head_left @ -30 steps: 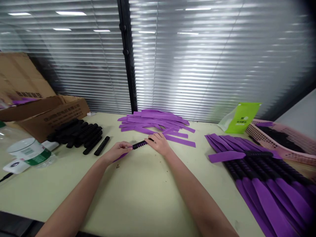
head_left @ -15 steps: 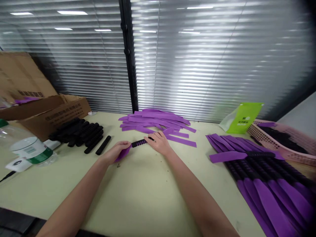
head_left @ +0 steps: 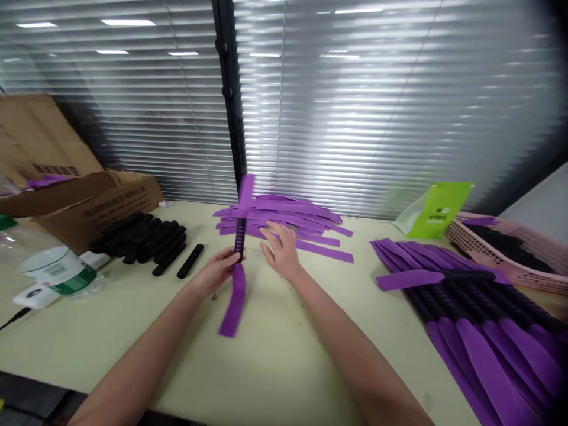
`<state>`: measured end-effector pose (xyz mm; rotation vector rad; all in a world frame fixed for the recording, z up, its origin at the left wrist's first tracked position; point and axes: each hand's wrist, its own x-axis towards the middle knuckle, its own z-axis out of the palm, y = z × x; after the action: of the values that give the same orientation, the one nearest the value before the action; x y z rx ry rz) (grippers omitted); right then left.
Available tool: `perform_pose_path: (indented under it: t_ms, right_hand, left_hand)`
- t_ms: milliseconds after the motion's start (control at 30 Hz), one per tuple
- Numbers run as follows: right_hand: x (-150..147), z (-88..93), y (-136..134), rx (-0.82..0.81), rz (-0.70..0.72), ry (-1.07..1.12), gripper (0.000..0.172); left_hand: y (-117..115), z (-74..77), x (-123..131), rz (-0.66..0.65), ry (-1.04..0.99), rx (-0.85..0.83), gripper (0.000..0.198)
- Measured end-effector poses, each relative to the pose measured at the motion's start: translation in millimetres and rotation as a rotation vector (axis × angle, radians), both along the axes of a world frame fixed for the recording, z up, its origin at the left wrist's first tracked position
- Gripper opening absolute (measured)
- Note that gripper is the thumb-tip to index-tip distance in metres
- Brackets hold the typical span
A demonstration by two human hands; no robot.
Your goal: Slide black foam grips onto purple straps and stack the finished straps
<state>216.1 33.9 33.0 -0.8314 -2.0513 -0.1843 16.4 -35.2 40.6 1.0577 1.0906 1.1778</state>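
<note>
Between the fingers and thumb of my left hand (head_left: 218,271) is a black slotted sleeve (head_left: 239,238), held near its lower end. A purple strip (head_left: 238,302) runs through it, one end sticking up above and the other hanging below toward the table. Just to the right, my right hand (head_left: 282,251) has its fingers apart and holds nothing. Behind it lies a pile of flat purple strips (head_left: 288,208). A single black sleeve (head_left: 190,260) rests left of my left hand, beside a heap of similar black sleeves (head_left: 139,236).
Sleeves with purple strips through them (head_left: 479,319) are stacked at the right. Behind them stand a green pouch (head_left: 444,210) and a pink basket (head_left: 510,257) with black items. An open cardboard box (head_left: 106,201) and a plastic bottle (head_left: 62,272) are at the left.
The sleeve has turned from lying across both hands to upright in my left hand. My right hand has let go of it and opened. Purple strip now shows at both ends.
</note>
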Motion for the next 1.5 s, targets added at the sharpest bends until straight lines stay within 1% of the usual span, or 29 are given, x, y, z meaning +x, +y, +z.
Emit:
perform_pose_path:
  t_ms: [100, 167, 200, 267, 333, 467, 533, 667, 767, 833, 933, 1000, 1067, 1167, 1233, 1300, 1367, 1500]
  right_hand:
    - [-6, 8.6, -4, -0.188, 0.181, 0.061, 0.031]
    - [-9, 12.9, -6, -0.287, 0.27, 0.04, 0.032]
    - [-10, 14.5, -8, -0.303, 0.285, 0.009, 0.031]
    - [-12, 16.1, -11, -0.274, 0.264, -0.086, 0.028]
    - [-15, 14.9, -14, -0.224, 0.227, -0.177, 0.033]
    - [-22, 4.3, -19, -0.148, 0.208, -0.272, 0.041]
    - [-26, -2.0, -19, -0.112, 0.164, -0.314, 0.043]
    - [-26, -10.3, -13, -0.043, 0.051, -0.384, 0.04]
    - [-15, -14.2, -3, -0.021, 0.002, -0.385, 0.038]
    - [-3, -17.3, 6, -0.035, -0.007, -0.365, 0.036]
    - [19, -22.7, 18, -0.103, 0.001, -0.333, 0.032]
    - [30, -25.5, 22, -0.165, -0.024, -0.317, 0.029]
    - [34, -26.6, 23, -0.21, -0.051, -0.315, 0.032]
    - [24, -26.1, 17, -0.206, -0.024, -0.349, 0.047]
    - [10, -25.7, 11, -0.18, 0.015, -0.389, 0.051]
    - [-3, -25.8, 5, -0.173, 0.018, -0.432, 0.046]
    - [-12, -26.1, 0, -0.197, -0.024, -0.469, 0.038]
    - [-14, -25.4, -3, -0.264, -0.106, -0.5, 0.033]
  left_hand:
    - [3, -1.7, -1, 0.12, -0.144, 0.016, 0.037]
    - [5, -3.1, -1, 0.189, -0.159, 0.027, 0.036]
    - [5, -3.7, -1, 0.215, -0.158, 0.034, 0.036]
    - [6, -4.8, 0, 0.244, -0.166, 0.049, 0.036]
    - [5, -5.4, 1, 0.252, -0.187, 0.07, 0.036]
    - [3, -6.6, 6, 0.248, -0.212, 0.113, 0.035]
    - [3, -7.6, 8, 0.253, -0.229, 0.114, 0.035]
    - [5, -7.8, 10, 0.277, -0.264, 0.085, 0.034]
    - [7, -5.0, 7, 0.333, -0.325, 0.049, 0.031]
    - [10, -2.8, 3, 0.396, -0.38, 0.031, 0.023]
    - [14, -1.6, -2, 0.484, -0.417, 0.012, 0.012]
    - [17, -2.8, -4, 0.525, -0.398, 0.001, 0.01]
    - [19, -5.6, -3, 0.556, -0.367, -0.004, 0.011]
    - [21, -12.3, -1, 0.563, -0.325, -0.007, 0.012]
    - [21, -17.2, 0, 0.539, -0.298, -0.015, 0.013]
    - [21, -21.0, 0, 0.516, -0.271, -0.018, 0.014]
    - [22, -23.0, -1, 0.508, -0.245, -0.021, 0.014]
    - [24, -22.9, -2, 0.504, -0.214, -0.043, 0.015]
